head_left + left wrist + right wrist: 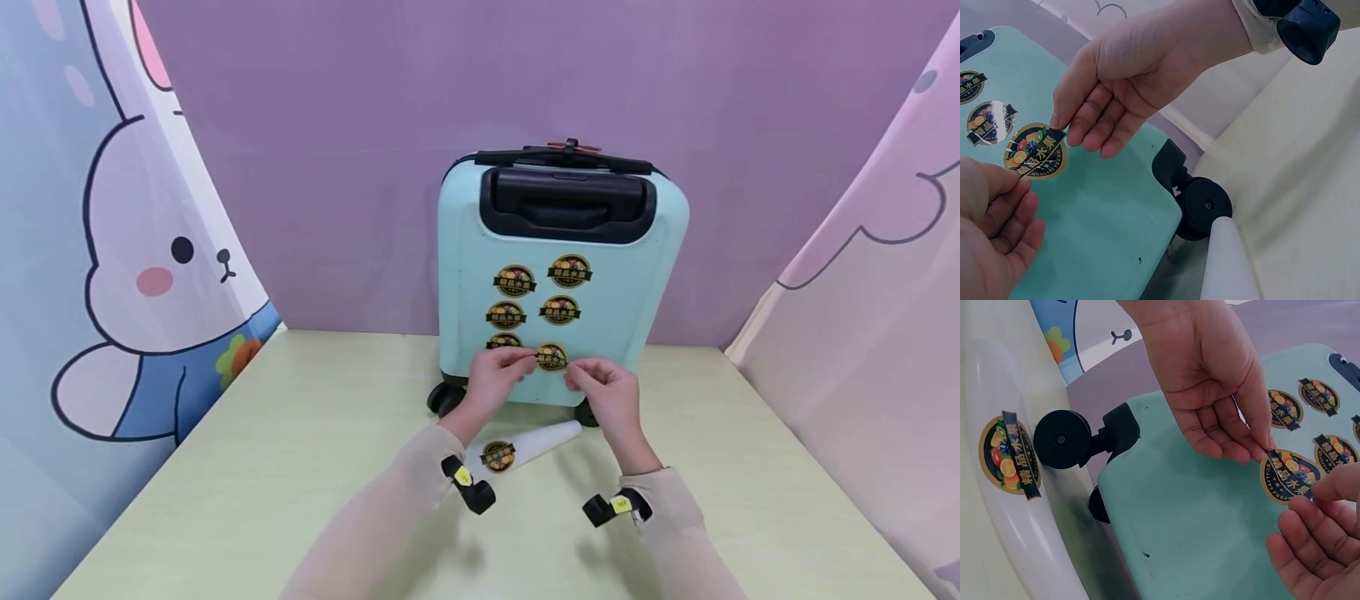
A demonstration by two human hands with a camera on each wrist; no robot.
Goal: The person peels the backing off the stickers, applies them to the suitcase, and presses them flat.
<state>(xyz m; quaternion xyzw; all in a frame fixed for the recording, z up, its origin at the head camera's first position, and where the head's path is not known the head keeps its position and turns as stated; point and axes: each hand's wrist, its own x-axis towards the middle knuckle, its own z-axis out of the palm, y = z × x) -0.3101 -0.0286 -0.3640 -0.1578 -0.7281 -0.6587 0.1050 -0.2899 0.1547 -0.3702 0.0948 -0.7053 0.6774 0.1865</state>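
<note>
In the head view, a mint-green suitcase stands upright with its trolley-handle side facing me. My left hand pinches one end of the banner on a round fruit sticker, low on that side. The banner's other end is pinched by my right hand. In the left wrist view the sticker spans both sets of fingertips and seems to lie against the shell; how much of it adheres, I cannot tell. Several matching stickers are in two columns above and beside it; my left hand partly covers one.
On the table, in front of the suitcase, lies a curled white backing sheet carrying another fruit sticker. Black wheels show under the suitcase. Behind is a purple backdrop; printed curtains hang at both sides.
</note>
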